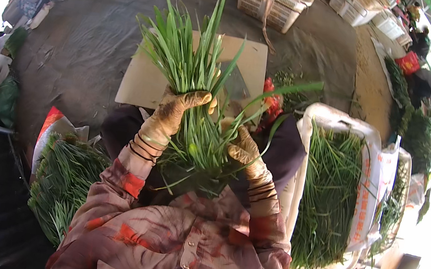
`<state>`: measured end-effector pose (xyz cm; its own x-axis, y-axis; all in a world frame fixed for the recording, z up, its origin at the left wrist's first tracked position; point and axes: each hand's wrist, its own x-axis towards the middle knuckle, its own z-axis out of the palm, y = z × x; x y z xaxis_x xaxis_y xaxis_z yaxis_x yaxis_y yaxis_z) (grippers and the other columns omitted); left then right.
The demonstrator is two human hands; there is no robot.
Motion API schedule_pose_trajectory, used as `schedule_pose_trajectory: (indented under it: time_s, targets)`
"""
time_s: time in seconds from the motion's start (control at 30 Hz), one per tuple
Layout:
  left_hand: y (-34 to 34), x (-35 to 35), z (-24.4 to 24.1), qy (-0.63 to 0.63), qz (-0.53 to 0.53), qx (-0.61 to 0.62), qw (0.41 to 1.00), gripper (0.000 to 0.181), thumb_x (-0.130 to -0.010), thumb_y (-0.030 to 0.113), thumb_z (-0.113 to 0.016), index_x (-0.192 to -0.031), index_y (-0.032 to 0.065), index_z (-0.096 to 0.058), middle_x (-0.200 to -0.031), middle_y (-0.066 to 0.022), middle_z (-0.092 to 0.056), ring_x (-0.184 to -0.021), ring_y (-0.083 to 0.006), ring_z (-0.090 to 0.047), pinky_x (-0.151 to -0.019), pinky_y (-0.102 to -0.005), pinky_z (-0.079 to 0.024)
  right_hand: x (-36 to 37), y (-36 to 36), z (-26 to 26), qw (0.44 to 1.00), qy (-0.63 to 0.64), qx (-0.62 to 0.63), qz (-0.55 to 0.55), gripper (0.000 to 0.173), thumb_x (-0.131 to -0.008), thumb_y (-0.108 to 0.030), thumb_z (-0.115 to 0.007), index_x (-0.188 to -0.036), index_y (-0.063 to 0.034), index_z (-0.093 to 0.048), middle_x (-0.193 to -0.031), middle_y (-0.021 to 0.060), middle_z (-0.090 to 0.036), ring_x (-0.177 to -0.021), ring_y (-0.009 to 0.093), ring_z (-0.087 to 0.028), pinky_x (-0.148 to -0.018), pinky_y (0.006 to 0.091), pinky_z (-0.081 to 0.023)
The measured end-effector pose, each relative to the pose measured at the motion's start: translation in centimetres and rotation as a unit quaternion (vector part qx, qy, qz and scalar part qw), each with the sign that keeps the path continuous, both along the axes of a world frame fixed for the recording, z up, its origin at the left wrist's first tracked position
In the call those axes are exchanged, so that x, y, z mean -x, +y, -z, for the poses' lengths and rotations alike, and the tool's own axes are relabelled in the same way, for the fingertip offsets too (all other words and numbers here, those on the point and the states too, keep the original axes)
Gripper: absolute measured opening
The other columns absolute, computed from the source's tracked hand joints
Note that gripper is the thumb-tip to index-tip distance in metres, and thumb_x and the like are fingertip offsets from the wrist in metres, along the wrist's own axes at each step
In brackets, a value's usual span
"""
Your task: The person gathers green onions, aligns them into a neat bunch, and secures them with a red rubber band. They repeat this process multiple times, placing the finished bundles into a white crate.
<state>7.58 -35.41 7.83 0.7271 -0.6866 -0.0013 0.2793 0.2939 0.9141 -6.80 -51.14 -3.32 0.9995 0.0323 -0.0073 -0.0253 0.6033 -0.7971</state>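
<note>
My left hand (pixel 178 106), in a stained, dirty glove, is closed around the middle of a thick bunch of long flat green leaves (pixel 195 131), which look like garlic chives. The bunch stands up over my lap, its tips spread at both ends. At its right side, my right hand (pixel 242 143), gloved too, has its thumb and fingers around a few loose leaves that arch up to the right. Part of those fingers is hidden by the leaves. Beyond the bunch, a flat cardboard sheet (pixel 144 82) lies on the ground with a dark flat piece (pixel 235 82) on it.
To my right stands a white plastic crate (pixel 303 156) filled with green leaves; a heap of similar leaves (pixel 62 178) lies at my left. A red bundle (pixel 272 101) is beside my right knee. Slatted crates (pixel 268 6) stand ahead on dark sheeting. People (pixel 423 84) are at the far right.
</note>
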Motion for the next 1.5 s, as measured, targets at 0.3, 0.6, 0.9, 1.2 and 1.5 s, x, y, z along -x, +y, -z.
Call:
schedule_pose_trajectory:
  time_s: [0.3, 0.6, 0.9, 1.2, 1.5]
  targets:
    - [-2.5, -4.9, -1.3, -0.175, -0.055, 0.057, 0.981, 0.043, -0.082, 0.005, -0.071, -0.123, 0.0057, -0.055, -0.114, -0.0045, -0.063, -0.102, -0.0143, -0.059, -0.085, -0.0275, -0.050, -11.0, 1.7, -9.5, 0.876, -0.223, 0.383, 0.192, 0.117, -0.061, -0.031, -0.089, -0.149, -0.0045, -0.016, -0.147, 0.0167, -0.034, -0.136, 0.027, -0.034, -0.109, 0.0380, -0.029]
    - [-3.0, -7.7, 1.5, -0.222, 0.069, -0.120, 0.965, 0.052, -0.070, 0.014, -0.083, -0.115, 0.0016, -0.060, -0.108, -0.0046, -0.065, -0.097, -0.0165, -0.060, -0.087, -0.0315, -0.048, -18.8, 0.0, 3.8, 0.982, -0.090, 0.109, 0.121, 0.104, -0.057, -0.020, -0.088, -0.143, -0.0073, -0.030, -0.117, 0.0161, -0.059, -0.104, 0.032, -0.060, -0.089, 0.0383, -0.049]
    - [-3.0, -7.8, 1.0, -0.202, -0.005, -0.095, 0.975, 0.037, -0.085, 0.027, -0.069, -0.117, 0.0094, -0.064, -0.099, -0.0039, -0.068, -0.091, -0.0120, -0.061, -0.084, -0.0304, -0.046, -14.3, 1.6, 1.2, 0.798, -0.052, 0.579, 0.158, 0.088, -0.056, -0.031, -0.087, -0.129, -0.0079, -0.042, -0.126, 0.0219, -0.050, -0.116, 0.037, -0.050, -0.094, 0.0437, -0.045]
    - [6.1, -10.0, -2.0, -0.075, -0.089, 0.054, 0.992, 0.048, -0.096, 0.035, -0.047, -0.117, -0.0054, -0.059, -0.125, -0.0184, -0.058, -0.118, -0.0268, -0.052, -0.104, -0.0398, -0.036, -11.2, 4.8, 8.3, 0.977, 0.068, 0.151, 0.136, 0.027, -0.085, 0.001, -0.059, -0.112, -0.0022, -0.058, -0.082, 0.0017, -0.062, -0.061, 0.010, -0.054, -0.053, 0.0238, -0.044]
    - [14.1, -10.8, -6.1, -0.136, -0.051, 0.220, 0.965, 0.033, -0.097, 0.026, -0.045, -0.069, 0.0091, -0.051, -0.104, -0.0188, -0.062, -0.122, -0.0387, -0.049, -0.109, -0.0579, -0.025, -4.0, 1.4, 14.9, 0.802, 0.136, 0.569, 0.123, 0.039, -0.079, -0.032, -0.070, -0.106, -0.0049, -0.063, -0.093, 0.0158, -0.064, -0.078, 0.028, -0.061, -0.065, 0.0396, -0.048]
